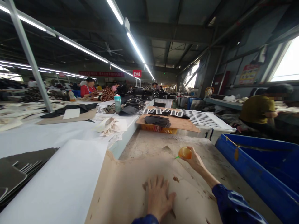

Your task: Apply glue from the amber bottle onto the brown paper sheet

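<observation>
Head view: over the near part of the brown sheet, the person's left grip is released, palm down with the fingers spread; how firmly it presses cannot be told. A dark blue sleeve reaches in over the near right side of the brown sheet and leads to the right grip, which is closed around a bottle of amber liquid. That bottle is tilted at the far right edge of the brown sheet, its green tip pointing toward the left; whether the tip touches the surface cannot be told. To the left of the brown sheet lies a white sheet, and farther left a pile of dark pieces. The stained grey counter shows along the far and right sides of the brown sheet, and a blue bin stands to its right. Beyond the brown sheet, a brown board carries a stack of black pieces, with an orange basket under it. Farther beyond the brown sheet, a co-worker in a yellow top is to the right and another in red to the left.
</observation>
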Demonstrator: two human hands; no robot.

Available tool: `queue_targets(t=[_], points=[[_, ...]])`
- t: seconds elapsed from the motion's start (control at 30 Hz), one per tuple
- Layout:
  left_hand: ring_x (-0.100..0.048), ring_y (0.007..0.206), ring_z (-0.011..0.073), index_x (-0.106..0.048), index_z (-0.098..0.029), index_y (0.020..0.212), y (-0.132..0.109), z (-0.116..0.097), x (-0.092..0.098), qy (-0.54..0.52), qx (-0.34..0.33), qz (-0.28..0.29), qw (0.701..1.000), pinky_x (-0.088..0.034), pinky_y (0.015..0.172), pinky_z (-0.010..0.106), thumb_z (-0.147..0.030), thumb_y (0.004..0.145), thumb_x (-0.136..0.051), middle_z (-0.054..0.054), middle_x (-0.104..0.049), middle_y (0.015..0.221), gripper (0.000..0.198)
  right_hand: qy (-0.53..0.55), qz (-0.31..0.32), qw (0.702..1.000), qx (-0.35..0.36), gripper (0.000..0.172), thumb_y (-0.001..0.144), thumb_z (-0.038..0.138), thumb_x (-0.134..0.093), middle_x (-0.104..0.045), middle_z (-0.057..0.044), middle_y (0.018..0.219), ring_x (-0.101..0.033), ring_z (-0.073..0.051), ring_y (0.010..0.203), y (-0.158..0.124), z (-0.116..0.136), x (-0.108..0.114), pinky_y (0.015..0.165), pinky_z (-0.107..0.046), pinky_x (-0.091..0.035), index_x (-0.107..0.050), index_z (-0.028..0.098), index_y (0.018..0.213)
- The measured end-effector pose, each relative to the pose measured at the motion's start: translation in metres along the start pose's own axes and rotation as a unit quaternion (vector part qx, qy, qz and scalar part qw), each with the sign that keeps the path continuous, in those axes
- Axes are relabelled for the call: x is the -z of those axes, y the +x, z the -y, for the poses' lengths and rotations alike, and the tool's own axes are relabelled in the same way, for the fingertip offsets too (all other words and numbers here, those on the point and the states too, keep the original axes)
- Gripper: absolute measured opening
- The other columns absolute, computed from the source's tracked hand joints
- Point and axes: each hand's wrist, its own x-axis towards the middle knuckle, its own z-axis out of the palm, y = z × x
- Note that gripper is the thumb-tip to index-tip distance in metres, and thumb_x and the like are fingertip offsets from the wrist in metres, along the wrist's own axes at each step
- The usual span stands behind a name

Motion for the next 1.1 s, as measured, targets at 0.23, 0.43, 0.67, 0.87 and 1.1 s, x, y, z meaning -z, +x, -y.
queue_targets(t=[0.23, 0.43, 0.67, 0.87, 1.1], points=[[-0.023, 0.148, 0.0309, -0.053, -0.035, 0.138, 0.005, 0.007, -0.016, 0.059, -0.004, -0.007, 0.998, -0.001, 0.122, 0.058, -0.066, 0.087, -0.042, 0.0, -0.033, 0.157, 0.06, -0.001, 0.083, 0.996, 0.038, 0.069, 0.061, 0.05, -0.075, -0.065, -0.007, 0.094, -0.06, -0.026, 0.081, -0.018, 0.004, 0.04, 0.079, -0.044, -0.048, -0.049, 0.022, 0.118], [-0.022, 0.148, 0.0292, -0.053, -0.035, 0.137, 0.004, 0.003, -0.014, 0.083, -0.008, -0.008, 0.996, -0.002, 0.123, 0.056, -0.066, 0.089, -0.038, -0.001, -0.035, 0.156, 0.059, 0.002, 0.109, 0.993, 0.04, 0.068, 0.066, 0.046, -0.078, -0.064, -0.004, 0.095, -0.06, -0.024, 0.079, -0.046, -0.022, 0.07, 0.078, -0.044, -0.048, -0.046, 0.027, 0.122], [-0.022, 0.148, 0.0275, -0.053, -0.036, 0.137, 0.004, 0.004, -0.016, 0.089, -0.007, -0.009, 0.996, -0.002, 0.123, 0.056, -0.065, 0.089, -0.04, -0.002, -0.035, 0.156, 0.058, 0.011, 0.131, 0.99, 0.043, 0.072, 0.065, 0.05, -0.079, -0.065, -0.005, 0.096, -0.061, -0.026, 0.082, -0.057, -0.027, 0.089, 0.078, -0.045, -0.048, -0.045, 0.027, 0.124], [-0.021, 0.149, 0.0274, -0.052, -0.036, 0.138, 0.006, -0.001, -0.018, 0.103, -0.002, 0.002, 0.995, -0.002, 0.123, 0.055, -0.064, 0.088, -0.041, -0.004, -0.032, 0.157, 0.058, 0.02, 0.108, 0.994, 0.02, 0.073, 0.062, 0.047, -0.078, -0.064, -0.007, 0.095, -0.06, -0.026, 0.083, -0.036, -0.009, 0.055, 0.081, -0.044, -0.047, -0.046, 0.019, 0.122], [-0.024, 0.148, 0.0279, -0.052, -0.036, 0.138, 0.008, -0.001, -0.024, 0.12, -0.002, -0.001, 0.993, -0.005, 0.122, 0.056, -0.064, 0.089, -0.039, -0.002, -0.034, 0.156, 0.058, 0.015, 0.102, 0.994, 0.022, 0.075, 0.058, 0.045, -0.076, -0.064, -0.005, 0.096, -0.059, -0.022, 0.081, -0.014, -0.013, 0.036, 0.08, -0.039, -0.047, -0.046, 0.02, 0.122]])
